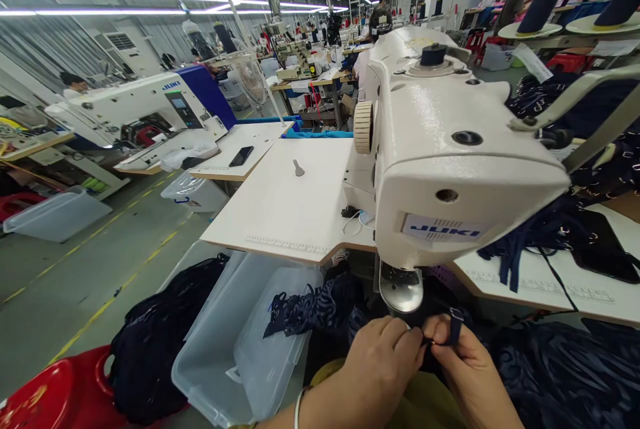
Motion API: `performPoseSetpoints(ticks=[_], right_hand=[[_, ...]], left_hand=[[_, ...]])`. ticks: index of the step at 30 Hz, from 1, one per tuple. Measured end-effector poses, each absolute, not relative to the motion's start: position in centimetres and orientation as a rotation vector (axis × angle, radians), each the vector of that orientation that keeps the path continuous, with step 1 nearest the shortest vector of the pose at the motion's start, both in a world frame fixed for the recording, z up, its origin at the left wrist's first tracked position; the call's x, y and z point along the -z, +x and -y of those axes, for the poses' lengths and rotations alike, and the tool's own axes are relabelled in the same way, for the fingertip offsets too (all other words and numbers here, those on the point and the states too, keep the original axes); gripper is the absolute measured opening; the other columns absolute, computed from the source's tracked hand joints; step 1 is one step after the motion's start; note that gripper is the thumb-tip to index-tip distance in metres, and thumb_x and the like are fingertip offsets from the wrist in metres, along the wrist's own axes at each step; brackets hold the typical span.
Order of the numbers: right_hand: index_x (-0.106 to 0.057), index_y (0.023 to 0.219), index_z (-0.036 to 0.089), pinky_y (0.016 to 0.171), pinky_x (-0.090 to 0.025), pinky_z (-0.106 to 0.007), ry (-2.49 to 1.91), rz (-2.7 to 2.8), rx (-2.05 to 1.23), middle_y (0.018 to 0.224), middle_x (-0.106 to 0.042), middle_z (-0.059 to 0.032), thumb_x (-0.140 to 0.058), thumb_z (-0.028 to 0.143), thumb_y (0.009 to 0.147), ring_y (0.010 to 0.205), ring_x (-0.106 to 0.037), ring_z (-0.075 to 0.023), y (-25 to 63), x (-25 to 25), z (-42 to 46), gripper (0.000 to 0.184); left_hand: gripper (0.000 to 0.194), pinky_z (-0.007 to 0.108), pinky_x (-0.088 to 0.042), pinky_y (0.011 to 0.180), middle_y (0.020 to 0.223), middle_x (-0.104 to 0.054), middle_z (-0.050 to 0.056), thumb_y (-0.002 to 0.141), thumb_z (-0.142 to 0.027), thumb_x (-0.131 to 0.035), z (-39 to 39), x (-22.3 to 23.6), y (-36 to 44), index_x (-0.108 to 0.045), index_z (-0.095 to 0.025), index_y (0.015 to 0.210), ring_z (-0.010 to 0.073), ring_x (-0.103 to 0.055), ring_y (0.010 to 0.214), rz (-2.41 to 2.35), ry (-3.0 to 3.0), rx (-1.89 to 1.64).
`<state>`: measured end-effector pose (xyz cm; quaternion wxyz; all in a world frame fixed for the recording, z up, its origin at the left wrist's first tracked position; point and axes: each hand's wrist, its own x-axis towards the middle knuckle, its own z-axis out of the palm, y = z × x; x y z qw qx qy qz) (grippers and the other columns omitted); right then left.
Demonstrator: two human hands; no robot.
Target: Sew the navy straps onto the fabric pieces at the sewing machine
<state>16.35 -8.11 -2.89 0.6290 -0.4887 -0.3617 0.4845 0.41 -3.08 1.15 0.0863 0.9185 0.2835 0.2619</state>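
Below the head of a white JUKI sewing machine (470, 169), my two hands are close together in front of my lap. My right hand (467, 362) is closed in a pinch on a narrow navy strap (455, 329) with a small metal buckle at its top. My left hand (383, 362) is closed too, its fingertips meeting the dark strap piece beside the right thumb; its grip is partly hidden by its own knuckles. Just above the hands is the machine's shiny rounded metal part (401, 290). Navy patterned fabric (320, 306) trails from left of my hands over a bin.
A clear plastic bin (215, 362) stands at left, near a red stool (55, 389) and a dark fabric heap (155, 336). The white tabletop (285, 209) bears a small grey tool (299, 168). Navy straps (540, 236) and a black phone (607, 249) lie at right.
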Motion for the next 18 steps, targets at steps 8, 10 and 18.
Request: performPoseSetpoints(ticks=[8, 10, 18], right_hand=[[-0.064, 0.073, 0.023, 0.067, -0.057, -0.023, -1.097, 1.044, -0.766, 0.078, -0.067, -0.002, -0.072, 0.016, 0.077, 0.075, -0.066, -0.0168, 16.3, 2.3, 8.4, 0.012], [-0.064, 0.073, 0.024, 0.067, -0.058, -0.023, -1.08, 1.079, -0.722, 0.076, -0.066, -0.0016, -0.07, 0.014, 0.079, 0.074, -0.066, -0.0169, 16.2, 2.3, 8.4, 0.013], [-0.065, 0.078, 0.027, 0.063, -0.056, -0.019, -1.106, 1.244, -0.711, 0.078, -0.067, 0.0006, -0.063, 0.012, 0.083, 0.071, -0.067, -0.0152, 16.9, 2.0, 8.5, 0.015]], left_hand=[[0.012, 0.03, -0.045, 0.06, 0.075, -0.055, 0.001, 0.097, -0.018, -0.047, 3.5, -1.8, 0.3, -0.055, -0.014, 0.104, 0.0165, -0.053, 0.066, -0.846, 2.818, -0.781], [0.013, 0.03, -0.044, 0.059, 0.074, -0.055, 0.001, 0.097, -0.018, -0.047, 3.5, -2.1, 0.3, -0.056, -0.013, 0.105, 0.0166, -0.052, 0.065, -0.822, 2.828, -0.825], [0.017, 0.028, -0.043, 0.057, 0.075, -0.059, 0.001, 0.1, -0.02, -0.041, 3.2, -3.0, 0.4, -0.057, -0.014, 0.098, 0.0156, -0.054, 0.063, -0.783, 2.766, -0.924]])
